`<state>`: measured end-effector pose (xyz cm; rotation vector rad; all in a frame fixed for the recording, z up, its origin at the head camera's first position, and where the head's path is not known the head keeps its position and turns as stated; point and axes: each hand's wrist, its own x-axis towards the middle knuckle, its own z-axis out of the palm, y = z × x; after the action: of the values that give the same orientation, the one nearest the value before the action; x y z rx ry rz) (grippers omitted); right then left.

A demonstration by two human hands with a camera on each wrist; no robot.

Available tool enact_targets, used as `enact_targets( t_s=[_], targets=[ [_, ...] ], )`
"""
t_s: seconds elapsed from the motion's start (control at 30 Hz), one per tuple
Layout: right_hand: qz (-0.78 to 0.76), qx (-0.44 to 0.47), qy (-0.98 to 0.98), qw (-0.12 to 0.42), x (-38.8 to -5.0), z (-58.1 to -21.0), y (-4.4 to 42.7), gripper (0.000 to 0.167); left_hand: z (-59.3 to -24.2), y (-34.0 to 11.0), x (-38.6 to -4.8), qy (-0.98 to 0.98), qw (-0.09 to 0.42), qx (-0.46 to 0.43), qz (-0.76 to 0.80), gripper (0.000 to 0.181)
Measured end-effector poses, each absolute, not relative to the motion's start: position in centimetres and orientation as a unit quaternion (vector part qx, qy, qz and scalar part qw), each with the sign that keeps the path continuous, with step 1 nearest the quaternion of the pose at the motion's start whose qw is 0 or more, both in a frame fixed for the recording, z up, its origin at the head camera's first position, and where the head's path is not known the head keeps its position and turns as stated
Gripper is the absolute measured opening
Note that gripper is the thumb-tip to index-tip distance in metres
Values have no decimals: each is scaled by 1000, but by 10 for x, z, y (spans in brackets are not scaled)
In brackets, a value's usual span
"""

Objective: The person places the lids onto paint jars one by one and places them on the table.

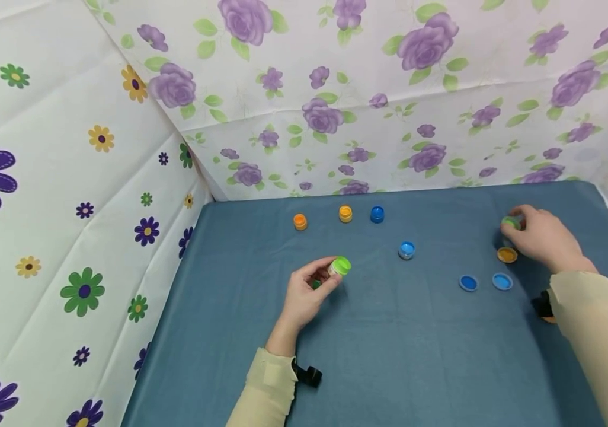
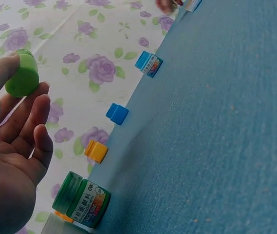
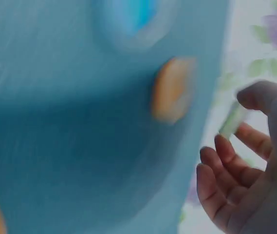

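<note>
My left hand (image 1: pixel 304 295) pinches a small light green paint jar (image 1: pixel 339 267) between thumb and fingers, above the middle of the table. Partly hidden behind that hand is a dark green paint jar (image 2: pixel 85 201), which shows clearly in the left wrist view. At the far right, my right hand (image 1: pixel 546 237) pinches a light green lid (image 1: pixel 511 223) by its edge; in the right wrist view this lid (image 3: pixel 233 119) is blurred. Just below the right hand lies a yellow-brown lid (image 1: pixel 507 255).
Toward the back stand an orange jar (image 1: pixel 300 222), a yellow jar (image 1: pixel 345 214), a dark blue jar (image 1: pixel 377 214) and a light blue jar (image 1: pixel 406 250). A dark blue lid (image 1: pixel 468 283) and a light blue lid (image 1: pixel 502 281) lie to the right. Flowered cloth (image 1: pixel 277 154) hangs behind the table.
</note>
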<state>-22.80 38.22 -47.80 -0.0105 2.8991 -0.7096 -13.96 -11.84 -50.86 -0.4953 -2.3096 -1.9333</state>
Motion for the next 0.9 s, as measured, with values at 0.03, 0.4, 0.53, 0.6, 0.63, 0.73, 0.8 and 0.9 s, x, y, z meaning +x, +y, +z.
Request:
enact_targets(
  t_s=[0.03, 0.4, 0.53, 0.6, 0.63, 0.73, 0.8, 0.9],
  targets=[
    [-258, 4, 964, 61, -226, -475, 375, 71, -508, -118, -140, -756, 46, -163, -632, 36],
    [-592, 42, 804, -41, -163, -452, 249, 40, -506, -113, -137, -756, 46, -178, -628, 33],
    [-613, -19, 790, -17, -146, -457, 219, 38, -506, -111, -137, -756, 35, -174, -630, 34],
    [-604, -48, 796, -2, -140, -457, 209, 46, -505, -111, -137, -755, 33, -177, -631, 34],
    [-598, -60, 799, 6, -137, -457, 204, 49, -505, -111, -137, -753, 32, -179, -632, 34],
    [-583, -92, 807, 22, -131, -458, 192, 51, -505, -110, -136, -747, 32, -192, -635, 34],
    [-579, -112, 808, 20, -128, -459, 184, 46, -504, -110, -135, -744, 34, -201, -637, 33],
    [-567, -138, 812, 3, -126, -464, 176, 41, -505, -109, -135, -741, 37, -210, -637, 33]
  ],
)
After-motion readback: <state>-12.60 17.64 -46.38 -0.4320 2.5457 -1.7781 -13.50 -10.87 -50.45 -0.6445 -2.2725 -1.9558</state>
